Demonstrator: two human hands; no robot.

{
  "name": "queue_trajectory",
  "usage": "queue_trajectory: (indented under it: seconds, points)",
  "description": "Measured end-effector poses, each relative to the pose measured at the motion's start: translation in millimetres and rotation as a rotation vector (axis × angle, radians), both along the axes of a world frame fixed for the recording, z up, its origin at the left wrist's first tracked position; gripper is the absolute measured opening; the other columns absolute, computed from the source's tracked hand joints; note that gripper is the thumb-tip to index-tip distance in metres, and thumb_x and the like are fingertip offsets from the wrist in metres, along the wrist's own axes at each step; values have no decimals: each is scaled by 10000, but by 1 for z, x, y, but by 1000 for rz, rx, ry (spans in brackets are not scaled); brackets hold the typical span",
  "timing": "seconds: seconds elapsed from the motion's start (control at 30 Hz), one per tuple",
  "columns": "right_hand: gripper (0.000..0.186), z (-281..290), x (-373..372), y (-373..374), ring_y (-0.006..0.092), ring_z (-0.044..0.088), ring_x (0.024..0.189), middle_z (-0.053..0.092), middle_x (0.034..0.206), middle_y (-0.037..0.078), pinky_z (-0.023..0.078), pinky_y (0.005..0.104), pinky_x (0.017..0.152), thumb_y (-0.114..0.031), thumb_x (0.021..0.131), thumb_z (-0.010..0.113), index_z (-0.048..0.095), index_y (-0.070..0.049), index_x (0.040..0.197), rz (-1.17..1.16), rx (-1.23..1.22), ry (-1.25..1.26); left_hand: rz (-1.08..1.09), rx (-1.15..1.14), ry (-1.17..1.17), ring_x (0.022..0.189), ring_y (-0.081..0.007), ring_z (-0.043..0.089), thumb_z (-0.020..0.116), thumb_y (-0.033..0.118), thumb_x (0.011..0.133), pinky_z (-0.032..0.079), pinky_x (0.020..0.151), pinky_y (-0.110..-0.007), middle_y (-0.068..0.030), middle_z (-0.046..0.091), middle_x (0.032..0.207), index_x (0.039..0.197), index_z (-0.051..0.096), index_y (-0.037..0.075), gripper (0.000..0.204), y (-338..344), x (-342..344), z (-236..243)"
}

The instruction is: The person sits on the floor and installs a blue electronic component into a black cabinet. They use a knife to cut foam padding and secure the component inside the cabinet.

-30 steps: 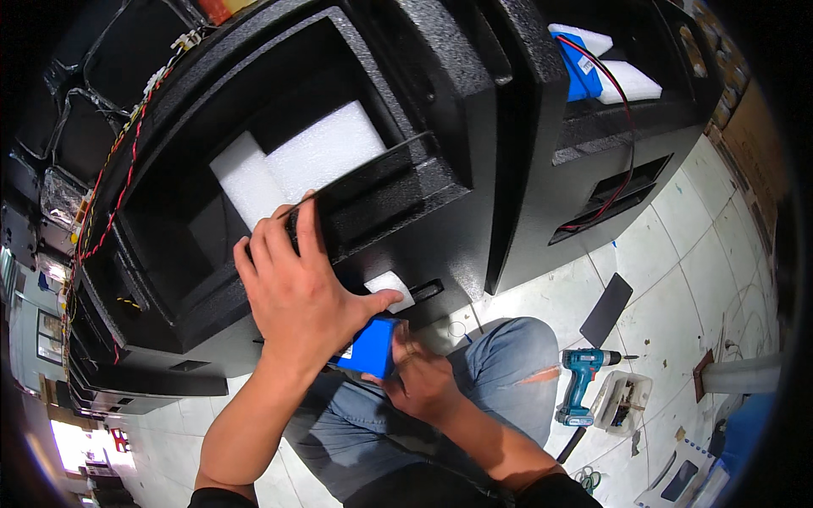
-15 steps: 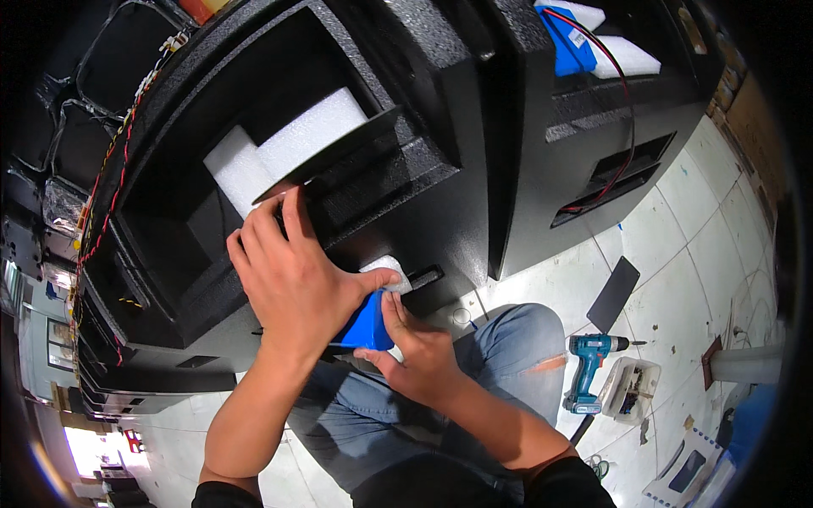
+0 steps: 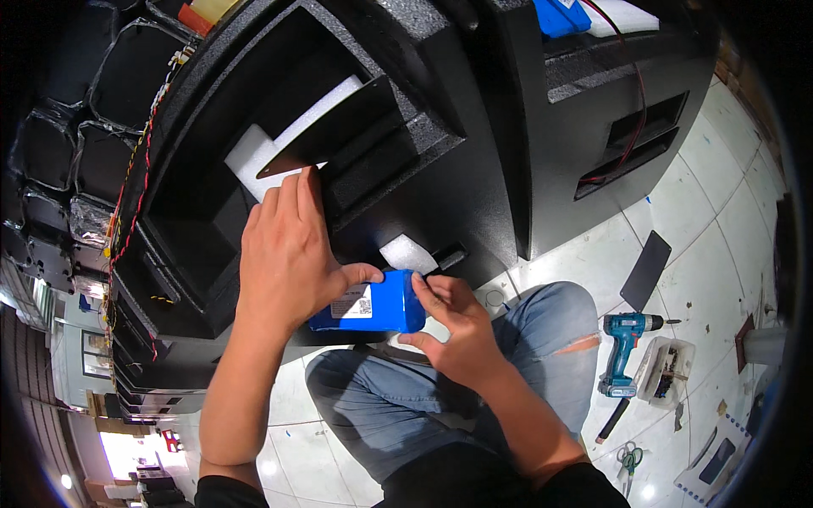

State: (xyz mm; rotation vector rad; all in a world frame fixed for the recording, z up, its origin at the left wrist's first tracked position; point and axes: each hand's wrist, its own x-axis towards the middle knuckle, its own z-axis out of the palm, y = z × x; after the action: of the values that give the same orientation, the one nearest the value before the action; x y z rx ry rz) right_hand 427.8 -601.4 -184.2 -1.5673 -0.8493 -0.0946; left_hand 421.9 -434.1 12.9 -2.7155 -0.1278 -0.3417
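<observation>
A blue shrink-wrapped battery pack (image 3: 394,315) with a white printed label lies between my hands, just above my lap. My right hand (image 3: 464,330) grips its right end, thumb below and fingers at the upper corner. My left hand (image 3: 288,254) lies over its left part, with the thumb pressed on its upper edge. The other left fingers reach up to a dark flat panel (image 3: 339,127) in the recess of a black cabinet (image 3: 474,182); their tips are partly hidden. A white foam piece (image 3: 408,252) sits just above the pack.
White foam blocks (image 3: 254,157) stand in the recess. Another blue pack (image 3: 561,17) with foam and red-black wires is at upper right. On the tiled floor lie a cordless drill (image 3: 622,351), a tub of small parts (image 3: 665,372), a black plate (image 3: 646,271) and scissors (image 3: 629,457).
The blue pack has turned so its labelled face shows, and it sits slightly further right. My right hand has shifted right with it. The whole view has shifted a little.
</observation>
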Motion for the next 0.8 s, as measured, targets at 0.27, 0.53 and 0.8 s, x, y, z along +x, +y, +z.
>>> queue_trajectory:
  seconds: [0.27, 0.53, 0.8]
  points:
    - [780, 16, 11, 0, 363, 614, 958, 600, 1087, 267, 549, 408, 858, -197, 848, 786, 430, 207, 1412, 167, -276, -278, -110, -176, -150, 1147, -394, 613, 974, 554, 557, 495, 980, -470, -225, 608, 1239, 1359, 515, -18, 1086, 25, 3, -11]
    - [750, 16, 20, 5, 379, 618, 939, 591, 1103, 287, 546, 421, 841, -158, 860, 771, 411, 207, 1408, 179, -166, -371, -179, -194, -177, 1151, -401, 600, 973, 516, 594, 491, 978, -469, -222, 599, 1235, 1347, 518, -19, 1029, 24, 8, -11]
    - [703, 27, 27, 9, 367, 676, 933, 671, 1043, 293, 577, 399, 806, -229, 852, 793, 511, 198, 1334, 128, -257, -282, -166, -235, -160, 1123, -432, 579, 955, 430, 620, 434, 1001, -475, -269, 606, 1181, 1299, 523, -77, 950, 23, 6, -9]
